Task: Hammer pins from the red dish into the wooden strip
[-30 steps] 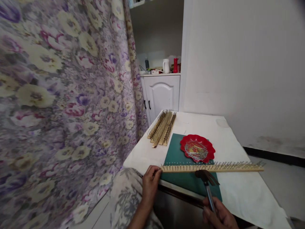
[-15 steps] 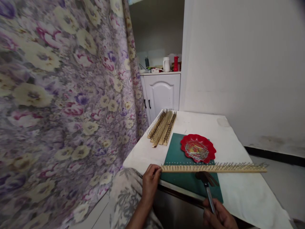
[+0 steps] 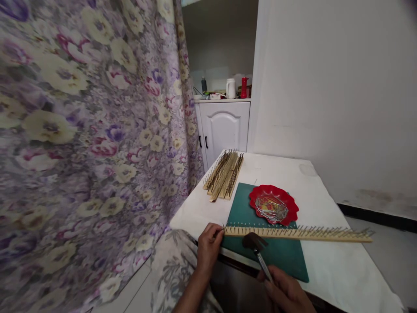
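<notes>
A long wooden strip point(image 3: 312, 235) studded with a row of upright nails lies across the green cutting mat point(image 3: 239, 203), its right end reaching past the mat. At its left end, my left hand point(image 3: 208, 245) is closed with thumb and fingertips on the wood. One nail stands right by those fingertips; whether they also pinch it I cannot tell. My right hand point(image 3: 283, 287) grips the handle of a claw hammer point(image 3: 252, 241). The dark hammer head is on the near side of the strip, to the right of my left hand.
Beyond the strip, a red scalloped dish point(image 3: 291, 206) of loose nails sits on the mat. More nail-studded strips point(image 3: 224, 178) lie together at the table's far left. White cloth covers the table point(image 3: 276, 167). A floral curtain point(image 3: 107, 152) hangs at left; a white cabinet point(image 3: 224, 130) stands behind.
The hammer has moved left along the strip toward my left hand, its head now higher. My left hand stays at the strip's end. The whole view has shifted slightly.
</notes>
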The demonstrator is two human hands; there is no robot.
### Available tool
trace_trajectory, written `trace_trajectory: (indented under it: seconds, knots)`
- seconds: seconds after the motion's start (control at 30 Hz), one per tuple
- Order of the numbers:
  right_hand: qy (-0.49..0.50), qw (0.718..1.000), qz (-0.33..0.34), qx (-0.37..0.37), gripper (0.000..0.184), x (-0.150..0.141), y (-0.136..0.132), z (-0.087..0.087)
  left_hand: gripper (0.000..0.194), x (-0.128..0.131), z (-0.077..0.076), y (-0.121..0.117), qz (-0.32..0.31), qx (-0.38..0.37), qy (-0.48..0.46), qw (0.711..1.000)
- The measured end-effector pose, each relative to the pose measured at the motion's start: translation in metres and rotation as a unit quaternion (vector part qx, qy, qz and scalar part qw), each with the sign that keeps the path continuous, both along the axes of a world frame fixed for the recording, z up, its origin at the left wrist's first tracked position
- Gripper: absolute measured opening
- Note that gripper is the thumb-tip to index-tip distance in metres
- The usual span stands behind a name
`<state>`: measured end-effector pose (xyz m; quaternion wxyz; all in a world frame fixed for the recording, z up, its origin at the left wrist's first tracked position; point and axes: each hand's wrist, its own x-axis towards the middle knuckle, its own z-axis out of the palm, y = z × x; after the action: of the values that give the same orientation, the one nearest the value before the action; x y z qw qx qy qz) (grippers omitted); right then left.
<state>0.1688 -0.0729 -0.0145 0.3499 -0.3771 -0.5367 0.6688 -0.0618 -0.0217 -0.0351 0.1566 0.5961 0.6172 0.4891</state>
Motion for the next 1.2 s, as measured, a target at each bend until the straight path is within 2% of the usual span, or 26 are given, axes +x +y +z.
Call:
trace_trajectory:
  seconds: [0.07,0.17,0.37,0.67,1.0,1.2]
  knots:
    - [-0.008,0.999,0.053,-0.002,0.039,-0.012,0.008,0.012,0.014,0.000,-0.001,0.001,0.002,0.009,-0.012,1.000]
    - [-0.013,0.997,0.072,0.019,0.035,-0.032,0.019,0.023,0.014,-0.001,-0.003,0.002,-0.011,0.008,-0.029,0.999]
    - [-0.016,0.997,0.076,0.013,0.029,-0.056,0.033,0.021,0.014,-0.002,-0.006,0.003,-0.027,-0.002,-0.061,0.998]
    - [-0.056,0.995,0.083,0.026,0.031,-0.066,0.034,0.032,0.016,-0.002,-0.002,0.001,-0.027,-0.009,-0.066,0.997]
    - [-0.109,0.986,0.090,0.087,0.033,-0.068,0.034,0.029,0.015,-0.005,-0.005,0.003,-0.022,-0.011,-0.052,0.998]
    - [-0.106,0.988,0.081,0.082,0.035,-0.069,0.033,0.028,0.015,-0.006,-0.006,0.002,-0.027,-0.014,-0.059,0.998]
